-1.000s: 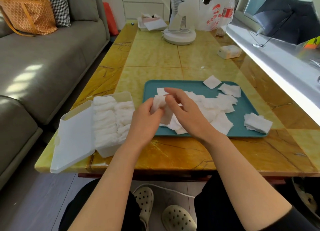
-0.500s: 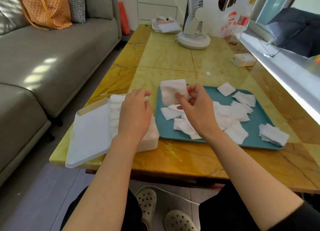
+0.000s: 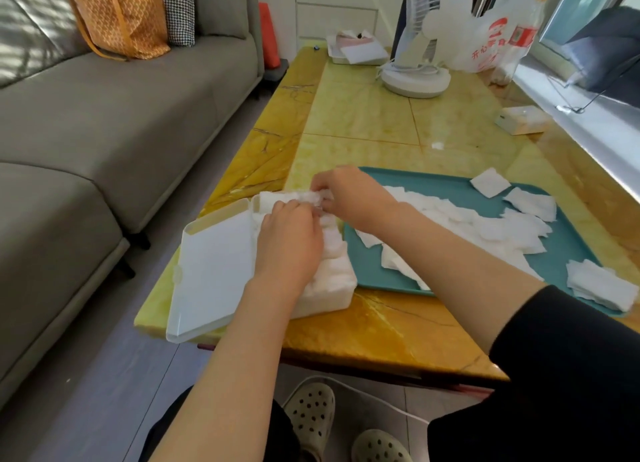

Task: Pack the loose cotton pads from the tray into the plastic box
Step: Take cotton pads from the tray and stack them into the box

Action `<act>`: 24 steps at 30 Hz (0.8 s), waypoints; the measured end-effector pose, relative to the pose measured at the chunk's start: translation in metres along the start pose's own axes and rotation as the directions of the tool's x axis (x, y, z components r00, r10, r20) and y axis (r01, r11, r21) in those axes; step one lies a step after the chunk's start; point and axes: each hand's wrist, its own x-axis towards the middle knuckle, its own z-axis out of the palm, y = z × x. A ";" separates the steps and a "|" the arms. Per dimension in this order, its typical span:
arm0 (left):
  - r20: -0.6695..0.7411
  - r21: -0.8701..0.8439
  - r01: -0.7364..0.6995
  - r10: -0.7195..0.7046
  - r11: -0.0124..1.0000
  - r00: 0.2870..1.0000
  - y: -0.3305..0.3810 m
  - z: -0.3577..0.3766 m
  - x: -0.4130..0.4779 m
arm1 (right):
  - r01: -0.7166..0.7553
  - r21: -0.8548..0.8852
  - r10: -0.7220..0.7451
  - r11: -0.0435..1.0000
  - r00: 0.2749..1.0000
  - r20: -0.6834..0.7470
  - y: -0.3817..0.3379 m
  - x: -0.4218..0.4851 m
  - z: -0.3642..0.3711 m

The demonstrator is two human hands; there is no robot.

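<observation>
room: a grey sofa [image 3: 104,122] runs down your left side, with an orange patterned bag [image 3: 119,18] propped against its back cushions.
desk: a glossy yellow marbled top [image 3: 363,115] stretches away from you; your knees and two perforated clogs [image 3: 311,416] show below its near edge.
lid [image 3: 214,271]: white, lying flat and open at the near left corner of the desk, joined to the left side of the box.
plastic box [image 3: 332,295]: just right of the lid and close against the tray's left edge; i cannot tell whether they touch. it is filled to the top with packed pads [image 3: 334,254] in rows.
left hand [image 3: 289,240]: palm down on the packed pads, fingertips bent toward the far end of the box. i cannot tell whether it is pinching anything or only pressing.
right hand [image 3: 349,193]: reaches across from the tray side, fingers curled and pinching a white pad [image 3: 311,197] at the far end of the box, right by your left fingertips.
tray [image 3: 433,184]: teal, in front of you and to the right.
loose cotton pads [image 3: 485,222]: spread in an overlapping heap across the middle of the tray, with a few singles near its far right corner.
stack [image 3: 599,285]: a small pile of pads on the tray's near right corner.
far end: a white fan [image 3: 415,46], a plastic bag [image 3: 495,39] with red print, and a small white carton [image 3: 523,119] near the window sill.
</observation>
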 end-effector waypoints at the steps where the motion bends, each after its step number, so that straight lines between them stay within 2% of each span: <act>1: -0.004 -0.004 0.005 -0.005 1.000 1.000 0.000 0.000 0.001 | 0.027 -0.084 -0.023 0.996 0.999 0.040 -0.003 0.002 -0.003; 5: 0.008 -0.015 0.028 -0.028 0.999 1.000 0.004 -0.003 -0.002 | 0.134 -0.271 -0.083 0.953 0.978 0.191 -0.014 0.006 -0.010; 10: 0.027 -0.029 0.050 -0.049 0.998 0.998 0.003 -0.003 -0.003 | 0.167 -0.428 -0.063 0.888 0.967 0.245 -0.021 0.011 -0.007; 12: 0.019 -0.057 0.047 -0.046 0.997 0.999 0.002 -0.003 -0.003 | 0.151 -0.392 -0.042 0.907 0.961 0.274 -0.021 0.012 -0.007; 14: 0.008 -0.080 0.055 -0.054 0.995 0.998 0.000 -0.002 -0.002 | 0.122 -0.264 -0.040 0.957 0.954 0.298 -0.017 0.011 -0.010; 17: -0.006 -0.085 0.056 -0.056 0.995 0.998 -0.001 -0.002 0.000 | 0.097 -0.157 -0.056 0.983 0.967 0.248 -0.014 0.000 -0.013; 20: -0.025 -0.105 0.050 -0.052 0.993 0.998 -0.001 -0.003 0.000 | 0.116 -0.166 -0.085 0.979 0.980 0.182 -0.012 -0.009 -0.007; 24: -0.014 -0.107 0.050 -0.052 0.993 0.999 0.001 -0.004 -0.001 | 0.167 -0.262 -0.123 0.951 0.977 0.176 -0.010 -0.011 0.001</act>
